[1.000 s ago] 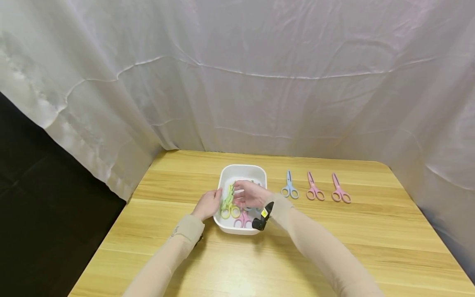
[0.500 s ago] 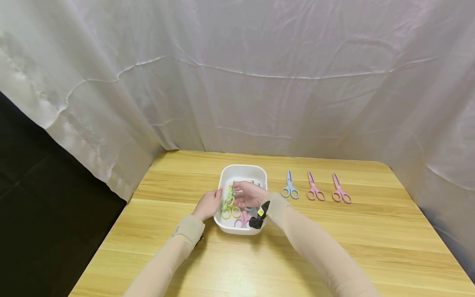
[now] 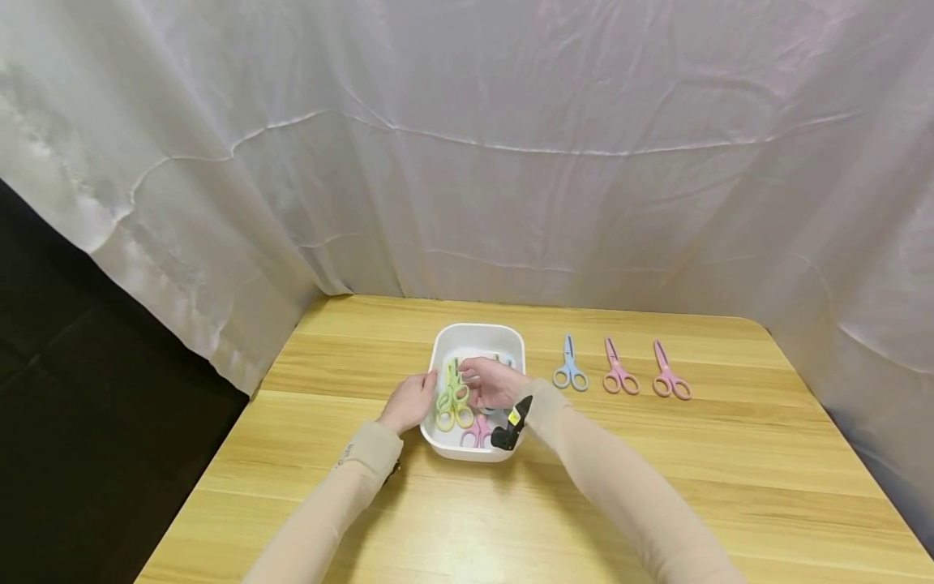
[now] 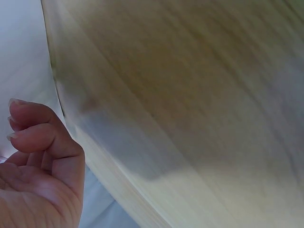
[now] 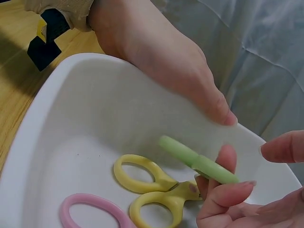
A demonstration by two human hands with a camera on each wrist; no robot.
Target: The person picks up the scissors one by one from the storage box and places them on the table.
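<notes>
My left hand [image 3: 410,401] grips the left side of a white bin [image 3: 477,327]; in the right wrist view its thumb [image 5: 223,114] lies over the rim. In the left wrist view that hand [image 4: 45,166] shows curled fingers. Inside the bin, my right hand [image 3: 494,383] has its fingers hooked round a green scissors handle [image 5: 183,152], seen edge-on and raised above yellow scissors [image 5: 166,183]. The right thumb [image 5: 285,147] stands apart from the handle. Pink scissors [image 5: 97,199] lie beside the yellow pair. The right hand hides part of the bin's contents.
Right of the bin, blue scissors [image 3: 569,365] and two pink scissors [image 3: 616,371], [image 3: 666,375] lie in a row on the wooden table [image 3: 730,454]. A pale curtain [image 3: 511,203] hangs behind, and dark cloth [image 3: 87,405] is at the left.
The green scissors have shifted and turned in the bin beside the right fingers, with their loops now more visible. The right wrist has moved slightly left; the left hand has stayed on the bin.
</notes>
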